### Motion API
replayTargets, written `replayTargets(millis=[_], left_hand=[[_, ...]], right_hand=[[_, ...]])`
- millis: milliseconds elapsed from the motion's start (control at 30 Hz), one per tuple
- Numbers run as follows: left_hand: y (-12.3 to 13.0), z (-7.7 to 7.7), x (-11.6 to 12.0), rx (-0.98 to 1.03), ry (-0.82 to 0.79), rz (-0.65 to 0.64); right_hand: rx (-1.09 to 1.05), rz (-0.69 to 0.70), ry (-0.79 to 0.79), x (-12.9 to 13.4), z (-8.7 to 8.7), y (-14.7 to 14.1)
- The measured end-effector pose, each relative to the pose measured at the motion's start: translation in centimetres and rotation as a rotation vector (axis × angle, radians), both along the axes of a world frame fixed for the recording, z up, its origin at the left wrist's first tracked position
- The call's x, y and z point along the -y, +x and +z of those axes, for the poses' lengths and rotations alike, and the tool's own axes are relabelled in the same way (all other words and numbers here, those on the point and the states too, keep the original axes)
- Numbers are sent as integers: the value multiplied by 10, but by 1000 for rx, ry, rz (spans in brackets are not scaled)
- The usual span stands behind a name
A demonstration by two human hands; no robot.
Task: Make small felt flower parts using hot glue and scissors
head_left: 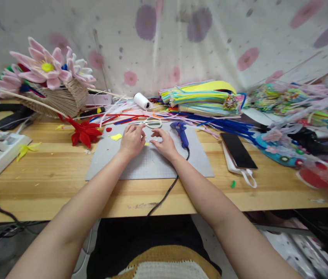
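Observation:
My left hand is over the grey cutting mat, its fingers curled together. Whatever it may hold is hidden. My right hand faces it a short way off, thumb and fingers apart and nothing visible in them. Between the two lies a tiny yellow scrap. Scissors with pale handles lie just beyond my fingers. To the right of my right hand a blue hot glue gun rests on the mat. A yellow piece and a small red piece lie left of my left hand.
A red fuzzy flower lies left of the mat, near a basket of pink flowers. Bundled pipe cleaners and a white thread spool stand behind. A phone lies right; the glue gun's black cord crosses the front edge.

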State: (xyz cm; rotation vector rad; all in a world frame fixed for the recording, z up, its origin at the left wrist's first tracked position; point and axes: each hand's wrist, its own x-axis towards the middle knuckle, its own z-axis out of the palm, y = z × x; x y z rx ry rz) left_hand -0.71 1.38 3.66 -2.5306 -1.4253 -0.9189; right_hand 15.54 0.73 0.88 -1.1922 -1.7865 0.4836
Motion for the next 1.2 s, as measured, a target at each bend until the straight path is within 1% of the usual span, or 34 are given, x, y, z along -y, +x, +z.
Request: replayTargets(millis=[133, 300, 467, 567, 700, 800, 900, 933, 967, 1033, 1100, 1133, 1200], left_hand=[[-2, -3, 5, 25, -4, 5], [-6, -6, 13, 72, 14, 46], [-3, -11, 18, -12, -3, -18], [-3, -16, 17, -17, -23, 19], [-4, -21, 17, 9, -44, 32], [-6, -24, 19, 63, -63, 87], [-9, -25, 21, 140, -82, 160], [-10, -25, 21, 164, -90, 185], [-12, -25, 22, 186, -98, 209], [-16, -25, 22, 218, -118, 249], [-19, -25, 22, 244, -135, 285], [-20, -26, 21, 255, -141, 300], [-22, -26, 20, 277, -152, 323]], right_hand=[[44, -23, -18, 0, 1, 1], [112, -2, 32, 1, 3, 2], [141, 41, 83, 4, 5, 0], [139, 51, 61, 4, 3, -1], [127, 49, 68, 2, 0, 0], [129, 13, 121, 1, 7, 6], [101, -75, 247, 3, 25, 23], [76, -133, 295, 5, 33, 31], [41, -216, 343, 7, 40, 40], [-72, -434, 445, 11, 52, 58], [-161, -621, 527, 13, 58, 74], [-185, -678, 558, 13, 59, 80], [-212, -739, 592, 12, 57, 90]])
